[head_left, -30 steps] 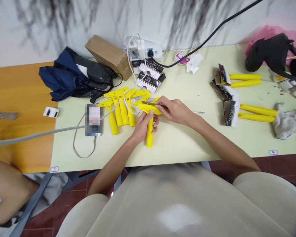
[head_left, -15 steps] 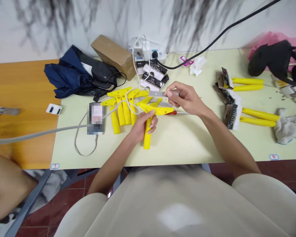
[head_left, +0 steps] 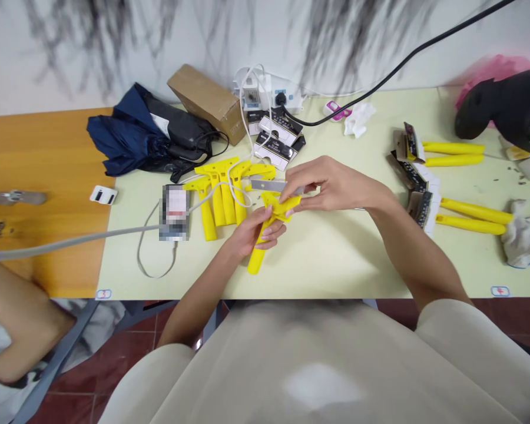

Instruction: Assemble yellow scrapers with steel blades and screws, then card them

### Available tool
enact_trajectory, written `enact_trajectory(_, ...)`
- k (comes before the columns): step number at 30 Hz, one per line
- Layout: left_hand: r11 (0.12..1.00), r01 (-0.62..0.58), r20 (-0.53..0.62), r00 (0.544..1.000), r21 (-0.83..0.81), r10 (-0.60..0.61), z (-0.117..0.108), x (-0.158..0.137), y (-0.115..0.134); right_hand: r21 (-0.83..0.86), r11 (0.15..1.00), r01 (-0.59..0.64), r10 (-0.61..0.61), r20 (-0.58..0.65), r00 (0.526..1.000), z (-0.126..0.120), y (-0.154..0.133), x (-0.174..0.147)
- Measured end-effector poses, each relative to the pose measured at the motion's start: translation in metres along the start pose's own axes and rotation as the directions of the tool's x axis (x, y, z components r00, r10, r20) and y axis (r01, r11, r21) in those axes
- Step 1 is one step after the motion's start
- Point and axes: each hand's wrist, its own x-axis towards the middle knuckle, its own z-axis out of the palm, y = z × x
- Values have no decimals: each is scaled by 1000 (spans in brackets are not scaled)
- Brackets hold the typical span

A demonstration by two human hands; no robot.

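Note:
My left hand (head_left: 251, 232) wraps round the grip of a yellow T-shaped scraper handle (head_left: 257, 259), which leans with its wide head up. Reaching in from the right, my right hand (head_left: 320, 185) is closed on the end of a flat silver metal blade (head_left: 267, 185). Its fingers also touch the right end of the yellow head. The blade lies just above the head, apart from it at its left end. Behind, several more yellow scraper handles (head_left: 222, 203) lie side by side, with a white cable (head_left: 229, 187) across them.
Left of the handles, a blurred-out device (head_left: 174, 235) lies with a grey cable. At the back are a navy umbrella (head_left: 119, 132), a cardboard box (head_left: 207, 106), a power strip (head_left: 291, 97) and black-and-white boxes (head_left: 271, 147). Boxed yellow handles (head_left: 474, 217) lie right. Another person's arm (head_left: 22, 312) shows left.
My right hand has turned over and come down and left with the blade, onto the scraper head. The handle in my left hand has tilted. The view has shifted slightly.

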Motion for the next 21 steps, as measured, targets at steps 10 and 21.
enact_trajectory(10,925,-267,-201,924,270,325,12,12,-16,-331,926,-183,195,4,981,-13,-21,-10)
enact_trajectory(21,838,-309,-177,889,449,423,4,16,-27,-313,930,-193,225,67,972,20,4,2)
